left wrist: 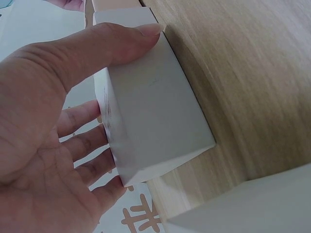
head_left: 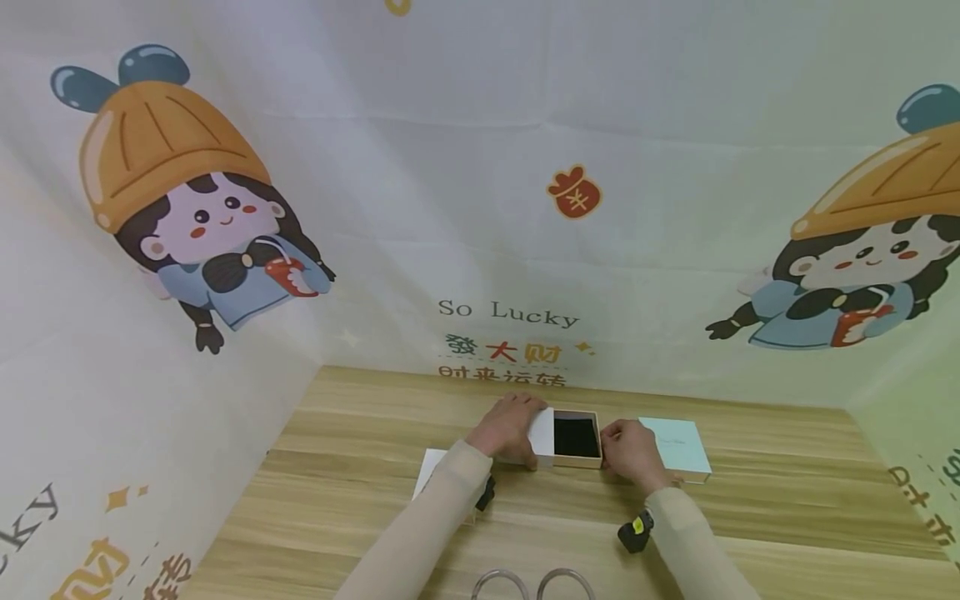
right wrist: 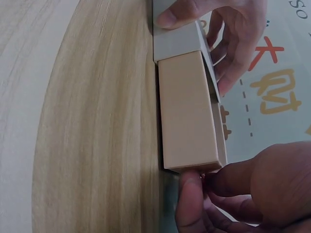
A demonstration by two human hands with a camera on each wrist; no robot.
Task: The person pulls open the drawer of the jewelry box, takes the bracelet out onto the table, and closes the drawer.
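A drawer-style box stands on the table, its white sleeve [head_left: 542, 437] on the left and its tan drawer [right wrist: 187, 114] partly out to the right. Black lining [head_left: 576, 437] shows inside the drawer. My left hand [head_left: 512, 427] grips the sleeve, with the thumb on the near side and the fingers along the opposite side in the left wrist view. At the drawer's outer end, my right hand [head_left: 630, 451] pinches with thumb and forefinger. Whatever lies between those fingertips is mostly hidden in the right wrist view.
A light blue box [head_left: 682, 446] lies just right of my right hand. Another white box [head_left: 429, 468] is partly covered by my left forearm. Two ring shapes [head_left: 501, 573] show at the near edge. A printed cloth [head_left: 480, 250] hangs behind the wooden table [head_left: 787, 508].
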